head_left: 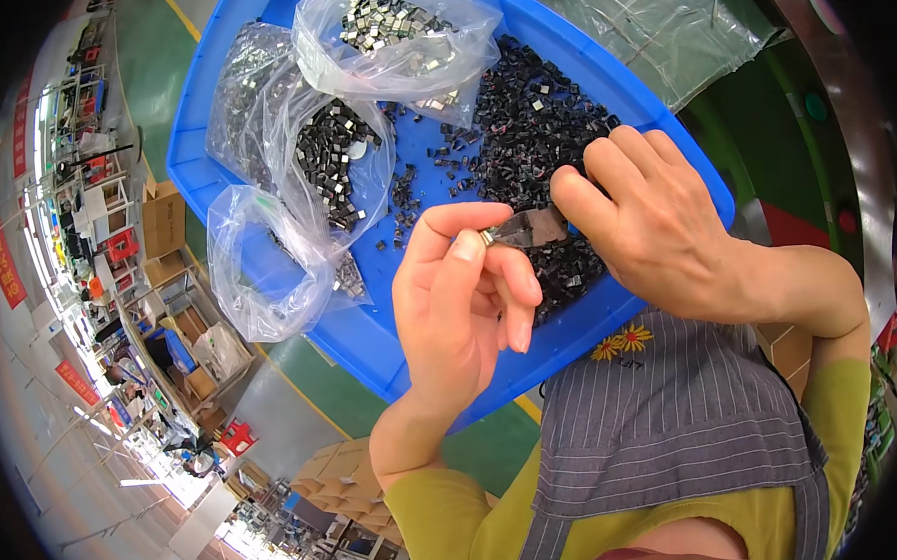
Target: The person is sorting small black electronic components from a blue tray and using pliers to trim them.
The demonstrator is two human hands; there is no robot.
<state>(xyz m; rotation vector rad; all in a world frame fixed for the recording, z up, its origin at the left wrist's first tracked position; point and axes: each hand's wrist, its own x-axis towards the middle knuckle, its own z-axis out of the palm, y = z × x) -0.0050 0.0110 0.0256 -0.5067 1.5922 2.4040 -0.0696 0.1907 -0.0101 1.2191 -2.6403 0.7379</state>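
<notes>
My left hand [449, 300] is closed in a pinch, thumb and forefinger holding a small shiny metal piece [487, 237]. From the fist of my right hand [656, 211] sticks out a flat metal tool [544, 227] that looks like a blade or tweezers. Its narrow end meets the small piece at my left fingertips; the rest of it is hidden in my grip. Both hands are above a blue plastic tray [367, 359]. Under and beyond them lies a heap of small black parts [541, 106].
Inside the tray, a clear plastic bag [399, 67] holds silvery pieces, and another bag [328, 165] holds black and silver ones. A third clear bag [259, 288] hangs over the left rim. Plastic sheeting [658, 31] lies beyond the tray. Cardboard boxes [164, 217] stand left.
</notes>
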